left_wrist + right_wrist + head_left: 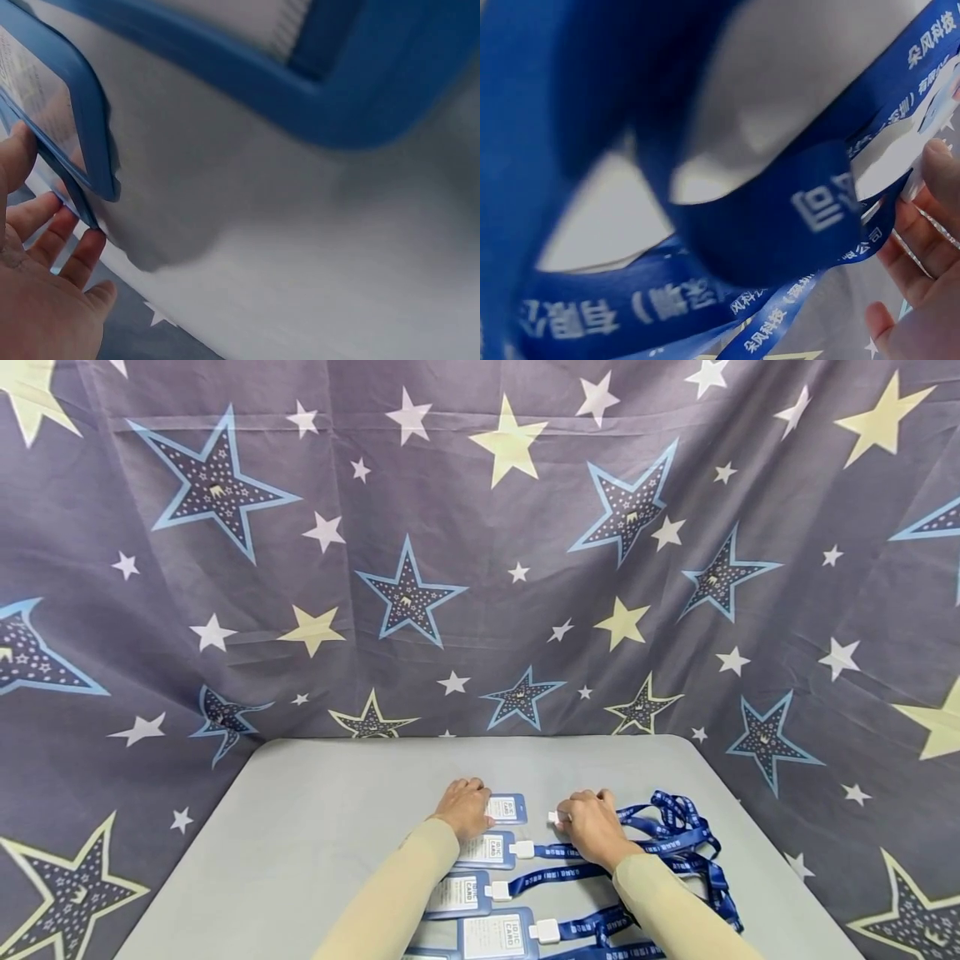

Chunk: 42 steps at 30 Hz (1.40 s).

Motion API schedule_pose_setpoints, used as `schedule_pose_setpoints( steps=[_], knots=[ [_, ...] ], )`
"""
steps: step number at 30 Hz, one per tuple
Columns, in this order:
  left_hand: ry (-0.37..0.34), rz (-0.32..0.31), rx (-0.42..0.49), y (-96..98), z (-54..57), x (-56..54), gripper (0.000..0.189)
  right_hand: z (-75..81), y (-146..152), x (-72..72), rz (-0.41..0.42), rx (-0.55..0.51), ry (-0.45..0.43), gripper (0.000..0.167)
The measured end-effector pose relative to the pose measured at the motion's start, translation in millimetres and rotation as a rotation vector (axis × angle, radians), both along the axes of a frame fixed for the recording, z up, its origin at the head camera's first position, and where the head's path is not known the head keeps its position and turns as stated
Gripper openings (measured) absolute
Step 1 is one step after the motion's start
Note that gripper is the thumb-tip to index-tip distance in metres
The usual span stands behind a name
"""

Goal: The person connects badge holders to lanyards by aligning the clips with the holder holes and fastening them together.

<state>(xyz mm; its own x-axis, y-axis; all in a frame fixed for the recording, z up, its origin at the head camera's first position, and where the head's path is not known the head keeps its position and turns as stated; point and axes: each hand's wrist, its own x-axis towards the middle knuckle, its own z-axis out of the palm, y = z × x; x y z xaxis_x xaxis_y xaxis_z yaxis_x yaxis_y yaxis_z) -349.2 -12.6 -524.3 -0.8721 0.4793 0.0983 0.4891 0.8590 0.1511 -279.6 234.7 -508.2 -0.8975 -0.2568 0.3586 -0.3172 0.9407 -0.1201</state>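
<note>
At the table's far part, my left hand (463, 808) grips the left end of a blue-framed ID card holder (506, 808). In the left wrist view the thumb lies on one face of that card holder (69, 186) and the fingertips on its edge. To the right, my right hand (591, 822) pinches a lanyard's white clip (554, 817), apart from the holder. The blue printed lanyard strap (634, 815) trails rightward from this hand. In the right wrist view, blurred strap loops (780, 217) hang before the hand (930, 262), and the clip is mostly hidden.
Nearer me lie several card holders, among them one (487, 852), another (456, 906) and a larger-looking one (491, 948), with white clips (547, 932) and blue lanyards (551, 877) attached. Straps bunch at the right (705, 835). A star-patterned curtain (465, 693) hangs behind the grey table (322, 827).
</note>
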Motion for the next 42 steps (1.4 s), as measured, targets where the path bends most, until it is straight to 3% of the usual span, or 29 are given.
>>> schedule_pose_setpoints(
  steps=[6, 13, 23, 36, 42],
  knots=[
    [-0.008, -0.008, -0.005, 1.2, 4.7, 2.6, 0.056, -0.3, -5.9, -4.6, -0.019, 0.027, -0.013, 0.019],
    [0.003, -0.024, -0.011, 0.6, 6.9, 4.9, 0.058, -5.0, -10.7, -10.0, -0.006, 0.049, -0.019, 0.029],
    [-0.026, -0.027, 0.001, 0.4, 9.5, 9.2, 0.059, -7.9, -21.0, -17.9, -0.004, 0.048, -0.033, 0.027],
    [-0.027, -0.02, -0.029, 1.7, 4.7, 4.9, 0.059, -9.1, -24.9, -25.0, -0.029, 0.052, -0.058, 0.018],
    [-0.029, -0.016, -0.013, 1.7, 8.6, 7.6, 0.058, -9.3, -28.1, -29.7, -0.047, 0.076, -0.068, 0.017]
  ],
)
